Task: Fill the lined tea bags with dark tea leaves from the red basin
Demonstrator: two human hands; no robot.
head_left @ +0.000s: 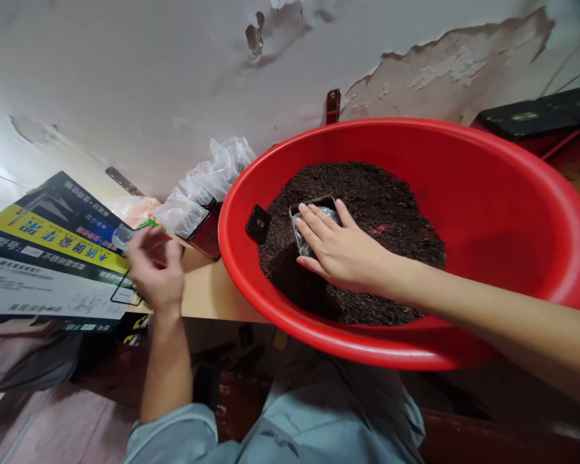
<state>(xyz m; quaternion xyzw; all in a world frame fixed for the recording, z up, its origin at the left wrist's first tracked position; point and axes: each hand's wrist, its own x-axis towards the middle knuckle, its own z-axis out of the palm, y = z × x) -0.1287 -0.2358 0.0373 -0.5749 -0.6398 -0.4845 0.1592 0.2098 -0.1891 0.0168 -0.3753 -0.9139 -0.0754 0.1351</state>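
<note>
My right hand (336, 248) lies with its fingers stretched out over a small square dark-rimmed tin (301, 242). Crinkled clear plastic (327, 212) shows inside the tin under the fingers. Beneath is a heap of dark, loose, tea-like leaves (367, 187) in a large red basin (502, 174). To the left of the basin, my left hand (157, 270) is raised, slightly blurred, thumb and curled fingers apart, with nothing visible between them. By its fingertips is a clear plastic piece (122, 238); whether they touch, I cannot tell. A black square outline (125, 291) shows just below that.
A printed carton (62, 251) stands at the left. Clear plastic bags (212, 177) lie beside the basin on a wooden surface (198, 293). A small black piece (258, 223) sits at the basin's inner left side. Dark boxes (531, 119) stand at the right, near the peeling wall (149, 84).
</note>
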